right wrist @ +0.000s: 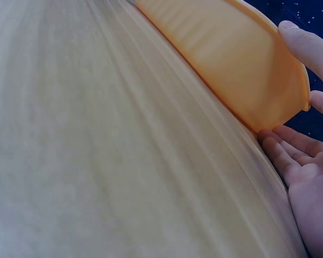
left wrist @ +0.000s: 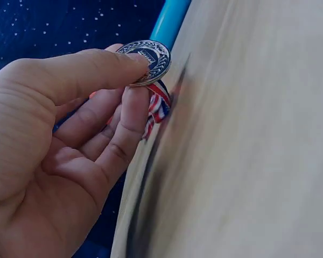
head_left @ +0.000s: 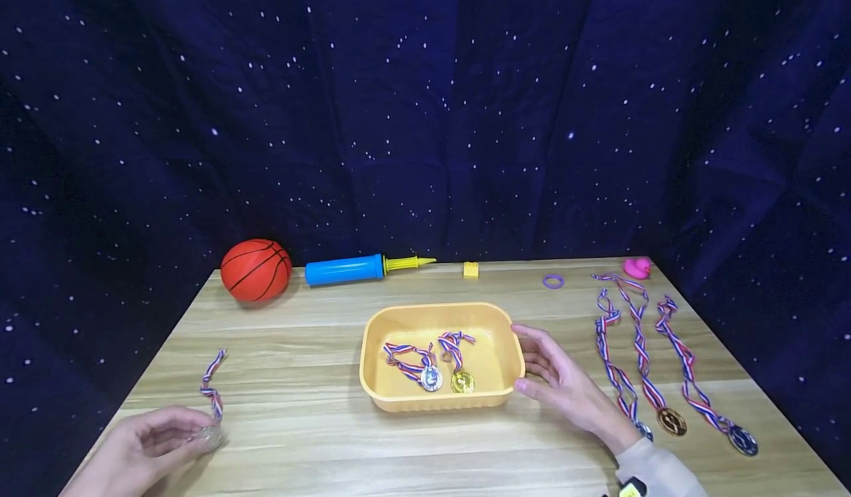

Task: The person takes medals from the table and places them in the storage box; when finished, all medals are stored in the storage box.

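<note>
My left hand [head_left: 149, 445] pinches a silver-coloured medal [left wrist: 151, 59] between thumb and fingers, low over the left part of the table. Its red, white and blue ribbon [head_left: 211, 390] trails away from the hand. A yellow-orange plastic tub [head_left: 375, 397] stands mid-table. Inside lie a silver medal [head_left: 431, 379] and a gold medal [head_left: 462, 382], both with striped ribbons. My right hand [head_left: 565, 382] touches the tub's right end with spread fingers. In the right wrist view, the thumb [right wrist: 307, 45] is at the rim and other fingers rest low against the wall.
At right lie a bronze medal [head_left: 671, 422], a dark-faced silver medal [head_left: 742, 440] and another medal [head_left: 643, 430], partly hidden by my right arm. Along the back are a toy basketball [head_left: 256, 270], a blue pump [head_left: 346, 269], a yellow block [head_left: 470, 269], a purple ring [head_left: 553, 281] and a pink duck [head_left: 637, 267].
</note>
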A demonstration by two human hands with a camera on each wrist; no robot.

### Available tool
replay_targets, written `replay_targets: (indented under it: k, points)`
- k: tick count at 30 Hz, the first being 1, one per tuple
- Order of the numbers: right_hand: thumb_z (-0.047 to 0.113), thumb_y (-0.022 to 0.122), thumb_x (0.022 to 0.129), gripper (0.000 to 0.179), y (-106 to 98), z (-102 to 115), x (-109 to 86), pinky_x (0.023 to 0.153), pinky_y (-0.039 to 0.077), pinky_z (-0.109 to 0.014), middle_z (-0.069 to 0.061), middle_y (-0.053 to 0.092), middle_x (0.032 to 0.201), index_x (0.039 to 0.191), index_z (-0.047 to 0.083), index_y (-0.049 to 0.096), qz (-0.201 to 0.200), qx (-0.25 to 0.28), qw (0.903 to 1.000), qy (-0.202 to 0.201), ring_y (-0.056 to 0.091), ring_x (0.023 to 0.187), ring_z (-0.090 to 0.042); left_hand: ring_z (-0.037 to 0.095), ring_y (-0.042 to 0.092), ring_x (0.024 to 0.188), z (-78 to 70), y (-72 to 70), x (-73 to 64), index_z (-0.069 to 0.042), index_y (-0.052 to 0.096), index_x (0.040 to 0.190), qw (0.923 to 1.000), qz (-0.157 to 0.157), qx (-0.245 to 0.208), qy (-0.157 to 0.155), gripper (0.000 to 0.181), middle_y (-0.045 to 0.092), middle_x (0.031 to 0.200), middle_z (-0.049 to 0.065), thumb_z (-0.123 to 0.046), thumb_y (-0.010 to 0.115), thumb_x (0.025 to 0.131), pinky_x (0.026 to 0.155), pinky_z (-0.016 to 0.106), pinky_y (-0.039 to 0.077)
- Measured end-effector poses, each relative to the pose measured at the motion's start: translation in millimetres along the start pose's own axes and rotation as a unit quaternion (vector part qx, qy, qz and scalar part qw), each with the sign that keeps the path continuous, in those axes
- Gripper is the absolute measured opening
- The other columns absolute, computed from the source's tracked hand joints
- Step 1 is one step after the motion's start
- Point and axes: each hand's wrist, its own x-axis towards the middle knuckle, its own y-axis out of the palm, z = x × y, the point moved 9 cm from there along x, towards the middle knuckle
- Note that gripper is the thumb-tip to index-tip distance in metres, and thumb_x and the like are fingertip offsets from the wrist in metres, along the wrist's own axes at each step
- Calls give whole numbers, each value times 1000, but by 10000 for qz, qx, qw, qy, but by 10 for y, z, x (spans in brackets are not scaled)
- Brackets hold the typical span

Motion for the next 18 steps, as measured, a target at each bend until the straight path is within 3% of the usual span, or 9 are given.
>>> replay_targets:
  k: [5,11,18]
  points:
    - [-2,74,102,80,-7,4,-2,118,50,-25,-29,54,157,171,9,35,-7,-26,10000,35,62,140,-35,0,78,98,-260,-41,87,-6,83,113,9966,-440,439,543,32,85,110,2,13,87,86,83,14,61]
    - [-2,74,103,80,-8,6,-3,118,50,-25,-29,54,157,171,9,36,-8,-34,10000,41,61,140,-40,4,78,94,-408,-68,216,-6,83,117,9958,-654,581,259,25,84,110,-2,5,85,94,76,16,59]
    - [-2,74,103,80,1,-8,-9,117,51,-25,-30,54,157,171,8,35,1,-23,10000,64,61,139,-41,17,80,87,-654,-7,392,-3,79,121,9968,-463,125,641,24,80,111,3,9,76,100,79,25,65]
